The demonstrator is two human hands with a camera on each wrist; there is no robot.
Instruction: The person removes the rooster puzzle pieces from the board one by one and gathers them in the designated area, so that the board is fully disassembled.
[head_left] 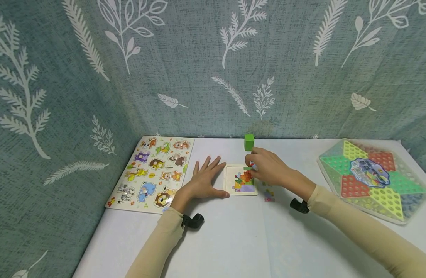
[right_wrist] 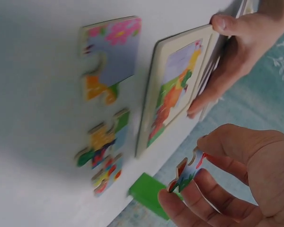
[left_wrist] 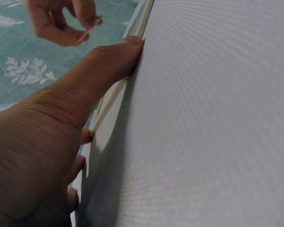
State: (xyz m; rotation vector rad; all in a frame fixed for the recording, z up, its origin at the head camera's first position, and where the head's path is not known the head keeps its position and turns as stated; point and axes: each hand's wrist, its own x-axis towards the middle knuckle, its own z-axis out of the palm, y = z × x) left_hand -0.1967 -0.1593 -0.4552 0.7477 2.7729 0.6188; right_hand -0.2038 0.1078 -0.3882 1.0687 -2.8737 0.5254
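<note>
White tabletop (head_left: 230, 239): your spread left hand (head_left: 203, 182) is touching jigsaw tray (head_left: 230, 180), right hand (head_left: 271, 166) is pinching loose jigsaw piece (right_wrist: 191, 168).

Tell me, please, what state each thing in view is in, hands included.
Left hand, fingers spread, touching the edge of the puzzle tray
Right hand, pinching a puzzle piece
Puzzle tray, partly filled
Puzzle piece, held raised, not fitted
Loose pieces, lying on the table beside the puzzle tray
Green block, standing upright
Animal board, lying flat, pictures up
Star-patterned game board, lying flat, pattern up
</note>
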